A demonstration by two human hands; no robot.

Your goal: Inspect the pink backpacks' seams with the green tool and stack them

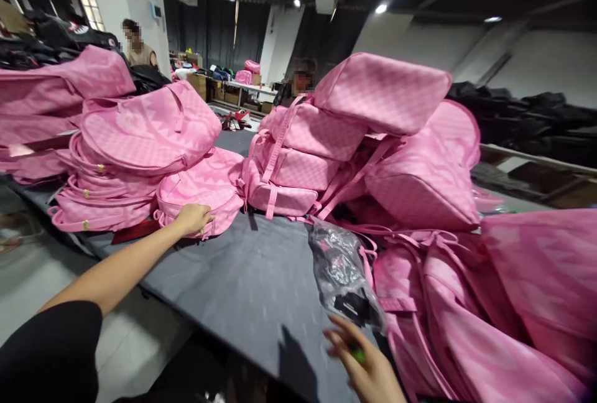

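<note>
backpack handling at left of centre in the frame: resting the left hand (192, 219) on the near edge of a small pink backpack (200, 185), lying flat on the grey table (242, 291) just beside the left stack of pink backpacks (149, 142). not being able to tell a pinch on the fabric from a mere touch at this angle. holding the right hand (357, 353) at the lower right of the frame, blurred, with fingers loosely parted, and showing something green (358, 353) there; not being able to tell a gripped thing from a worn one. judging by this reach, probably doing best by taking a full fold of the rim rather than loose cloth, and by pulling low and level toward the lower middle of the frame, so sparing the left stack from a knock. probably gaining, too, from bringing the right hand across as a second support, while steering clear of the clear plastic bag (342, 266) at right of centre and of the strap (278, 148) hanging down the middle stack (308, 176)
</note>
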